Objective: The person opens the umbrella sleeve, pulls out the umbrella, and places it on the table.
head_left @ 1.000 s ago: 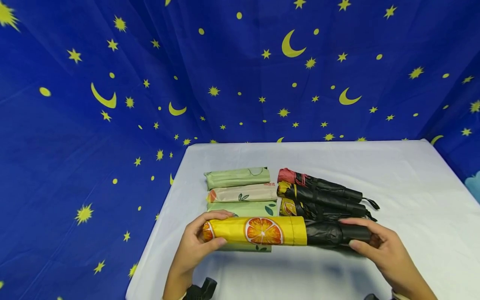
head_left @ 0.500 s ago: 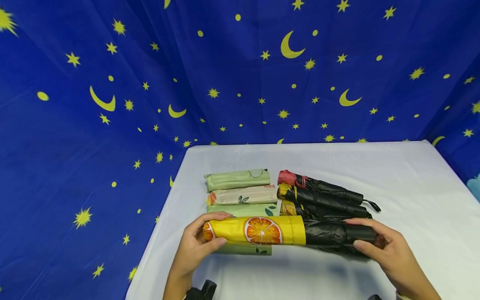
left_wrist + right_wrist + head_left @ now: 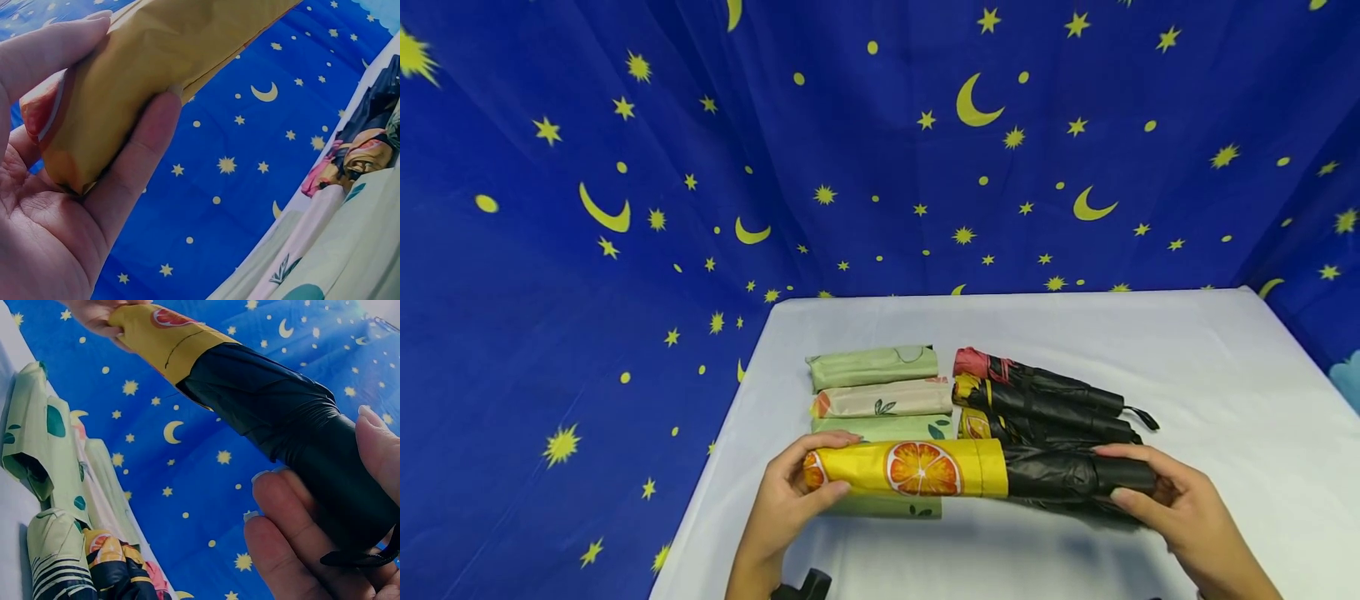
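Note:
In the head view, a folded black umbrella lies level across the front, its left part inside a yellow sleeve printed with orange slices. My left hand grips the sleeve's left end between thumb and fingers. At the other end, my right hand holds the umbrella's black handle, thumb on one side and fingers on the other. A dark wrist strap hangs from that handle in the right wrist view. Both wrist views show the sleeve and umbrella held up above the table.
Behind the hands, pale green sleeves and a pink-beige sleeve lie in a row on the white table. To their right are several folded umbrellas, one red-tipped and one yellow-tipped. A blue star-patterned curtain hangs behind.
My right hand has shifted slightly right with the handle, and a little more black umbrella shows beyond the sleeve's edge. My left hand keeps its grip; the view has tilted slightly up.

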{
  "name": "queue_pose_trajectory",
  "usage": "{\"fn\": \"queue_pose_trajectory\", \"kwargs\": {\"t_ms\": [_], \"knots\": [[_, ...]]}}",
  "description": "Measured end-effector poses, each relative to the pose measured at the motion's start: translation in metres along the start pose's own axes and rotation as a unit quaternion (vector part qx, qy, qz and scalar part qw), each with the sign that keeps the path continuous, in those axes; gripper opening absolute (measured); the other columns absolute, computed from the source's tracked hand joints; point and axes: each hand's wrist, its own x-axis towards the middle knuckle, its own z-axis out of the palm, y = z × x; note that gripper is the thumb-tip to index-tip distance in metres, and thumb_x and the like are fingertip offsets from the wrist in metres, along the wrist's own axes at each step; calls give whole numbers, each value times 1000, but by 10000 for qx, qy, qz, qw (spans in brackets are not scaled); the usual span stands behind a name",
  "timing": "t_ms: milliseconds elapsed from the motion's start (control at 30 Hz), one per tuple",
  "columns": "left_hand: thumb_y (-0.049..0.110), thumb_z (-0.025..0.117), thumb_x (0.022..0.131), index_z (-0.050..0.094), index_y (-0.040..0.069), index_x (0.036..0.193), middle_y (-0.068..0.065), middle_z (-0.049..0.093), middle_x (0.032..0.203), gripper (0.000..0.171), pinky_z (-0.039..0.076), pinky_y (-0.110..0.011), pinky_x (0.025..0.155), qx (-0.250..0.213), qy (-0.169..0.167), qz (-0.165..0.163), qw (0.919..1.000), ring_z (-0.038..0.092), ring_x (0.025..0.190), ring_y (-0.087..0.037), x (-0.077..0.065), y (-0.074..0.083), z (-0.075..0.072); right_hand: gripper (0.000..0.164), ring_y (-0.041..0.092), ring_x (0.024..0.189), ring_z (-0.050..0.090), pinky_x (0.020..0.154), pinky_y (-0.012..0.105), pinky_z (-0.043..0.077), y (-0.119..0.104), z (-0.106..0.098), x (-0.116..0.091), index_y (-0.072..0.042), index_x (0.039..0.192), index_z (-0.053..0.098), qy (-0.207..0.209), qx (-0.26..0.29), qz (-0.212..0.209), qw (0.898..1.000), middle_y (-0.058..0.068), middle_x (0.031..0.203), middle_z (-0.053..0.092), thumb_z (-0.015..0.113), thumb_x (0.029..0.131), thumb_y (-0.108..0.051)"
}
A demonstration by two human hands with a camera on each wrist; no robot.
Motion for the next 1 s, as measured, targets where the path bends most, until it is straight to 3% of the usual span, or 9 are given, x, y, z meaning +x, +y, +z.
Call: {"fn": "queue_pose_trajectory", "kwargs": {"t_ms": [133, 333, 567, 800, 1000], "knots": [[-18, 61, 92, 53, -13, 133, -29, 55, 136, 42, 58, -35, 86, -35, 42, -24, 10000, 60, 122, -35, -4, -1, 0, 40, 17, 51, 51, 32, 41, 33, 1, -1, -3, 5, 139, 56, 56, -128, 82, 9999, -1, 113, 70, 56, 100, 11], [-20, 61, 91, 53, -14, 133, -32, 55, 135, 43, 59, -35, 85, 10, 96, 148, 9998, 61, 120, -35, -5, -2, -2, 41, 15, 66, 64, 41, 38, 43, 1, -2, -2, 7, 139, 55, 44, 20, -92, 9999, 0, 125, 68, 55, 99, 14], [-21, 61, 90, 53, -15, 132, -33, 56, 133, 43, 58, -34, 87, 67, 131, 288, 9995, 62, 119, -34, -5, -2, -5, 41, 16, 88, 71, 65, 35, 59, 2, -4, -3, 9, 138, 54, -21, 295, -184, 9994, 2, 130, 66, 53, 98, 17], [-22, 59, 90, 53, -15, 132, -30, 58, 133, 43, 59, -34, 84, 221, 156, 354, 9990, 64, 115, -31, -4, -1, -9, 40, 14, 80, 68, 60, 34, 57, -1, -5, -3, 9, 138, 54, 53, 213, -195, 9996, 1, 129, 66, 53, 98, 16], [-25, 57, 89, 52, -17, 131, -27, 60, 132, 43, 59, -32, 84, 237, 211, 460, 9984, 65, 113, -28, -3, -1, -12, 40, 13, 88, 71, 63, 34, 59, -4, -7, -1, 9, 137, 54, 134, 345, -260, 9990, 5, 133, 64, 52, 98, 18]]}}
